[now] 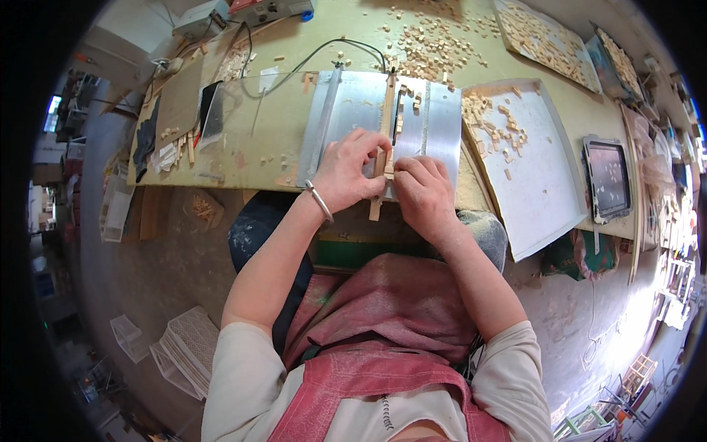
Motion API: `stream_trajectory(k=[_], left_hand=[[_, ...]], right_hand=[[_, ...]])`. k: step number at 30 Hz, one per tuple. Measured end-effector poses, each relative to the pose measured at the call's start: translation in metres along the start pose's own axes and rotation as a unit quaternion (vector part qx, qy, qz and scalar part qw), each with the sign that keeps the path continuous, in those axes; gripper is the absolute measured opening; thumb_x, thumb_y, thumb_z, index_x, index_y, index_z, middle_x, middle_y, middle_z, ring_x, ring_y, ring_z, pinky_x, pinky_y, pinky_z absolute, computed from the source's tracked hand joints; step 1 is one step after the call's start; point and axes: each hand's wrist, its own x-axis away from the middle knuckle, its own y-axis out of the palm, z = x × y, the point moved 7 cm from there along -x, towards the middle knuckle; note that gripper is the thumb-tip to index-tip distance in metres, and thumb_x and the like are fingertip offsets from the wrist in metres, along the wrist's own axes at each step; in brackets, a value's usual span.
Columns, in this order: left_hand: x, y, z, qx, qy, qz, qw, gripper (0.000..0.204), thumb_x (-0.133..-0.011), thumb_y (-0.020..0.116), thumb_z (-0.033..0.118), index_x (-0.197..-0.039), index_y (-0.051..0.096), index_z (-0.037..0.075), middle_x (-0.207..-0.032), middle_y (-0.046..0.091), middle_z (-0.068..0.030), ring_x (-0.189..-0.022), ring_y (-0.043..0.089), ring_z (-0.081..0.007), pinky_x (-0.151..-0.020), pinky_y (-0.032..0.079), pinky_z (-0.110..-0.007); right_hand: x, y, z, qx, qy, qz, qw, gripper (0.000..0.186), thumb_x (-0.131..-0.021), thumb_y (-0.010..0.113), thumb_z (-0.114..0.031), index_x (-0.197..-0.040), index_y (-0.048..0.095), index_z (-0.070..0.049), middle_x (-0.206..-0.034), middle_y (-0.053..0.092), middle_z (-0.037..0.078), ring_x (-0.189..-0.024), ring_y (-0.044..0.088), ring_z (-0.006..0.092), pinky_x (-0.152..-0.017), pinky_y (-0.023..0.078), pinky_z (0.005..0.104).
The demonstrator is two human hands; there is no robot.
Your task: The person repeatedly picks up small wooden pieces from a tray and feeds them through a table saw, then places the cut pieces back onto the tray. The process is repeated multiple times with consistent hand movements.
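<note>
A silver metal machine plate [352,103] lies at the table's front edge, with a long wooden fence strip [388,103] running front to back over it. My left hand [350,171] grips a brown wooden block [380,163] at the strip's near end, thumb and fingers on either side. A pale wooden stick [375,210] juts toward me below that block. Close on the right, my right hand [426,193] has its fingers curled down at a small pale wood piece [391,166], partly hidden by the fingertips. Several cut wood bits [417,99] lie on the plate beyond.
A white tray [541,184] with small wood blocks stands to the right. Loose blocks [434,48] cover the table's far side, near another full tray [549,44]. A black cable [317,51] crosses behind the plate. A black-framed tray [608,177] lies far right.
</note>
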Motion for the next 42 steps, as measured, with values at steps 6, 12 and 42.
stream_trajectory(k=[6, 12, 42], left_hand=[[-0.002, -0.0012, 0.0012, -0.004, -0.004, -0.01, 1.0, 0.041, -0.075, 0.083, 0.01, -0.113, 0.068, 0.01, -0.098, 0.061, -0.0067, -0.085, 0.063, -0.0225, -0.079, 0.056, -0.034], [-0.0009, -0.0001, 0.0013, -0.03, -0.002, -0.001, 1.0, 0.044, -0.073, 0.082, 0.01, -0.115, 0.067, 0.01, -0.098, 0.061, -0.0066, -0.086, 0.064, -0.0224, -0.079, 0.056, -0.034], [-0.0008, 0.0013, -0.0014, -0.053, 0.01, 0.002, 0.999, 0.051, -0.071, 0.085, 0.018, -0.118, 0.065, 0.012, -0.104, 0.061, -0.0048, -0.086, 0.062, -0.0228, -0.082, 0.054, -0.036]], right_hand=[[-0.0007, 0.0017, 0.0009, -0.029, 0.002, -0.009, 1.0, 0.017, -0.079, 0.071, -0.001, -0.094, 0.066, -0.004, -0.113, 0.07, 0.01, -0.106, 0.067, 0.0315, -0.096, 0.052, 0.0454], [-0.0017, -0.0003, -0.0004, 0.002, 0.021, -0.007, 1.0, 0.019, -0.08, 0.071, -0.003, -0.097, 0.064, -0.001, -0.124, 0.069, 0.015, -0.114, 0.066, 0.0343, -0.101, 0.052, 0.0466], [-0.001, 0.0007, 0.004, -0.061, 0.041, 0.002, 0.997, 0.014, -0.081, 0.071, -0.001, -0.092, 0.063, 0.0, -0.128, 0.071, 0.015, -0.114, 0.067, 0.0351, -0.1, 0.054, 0.0469]])
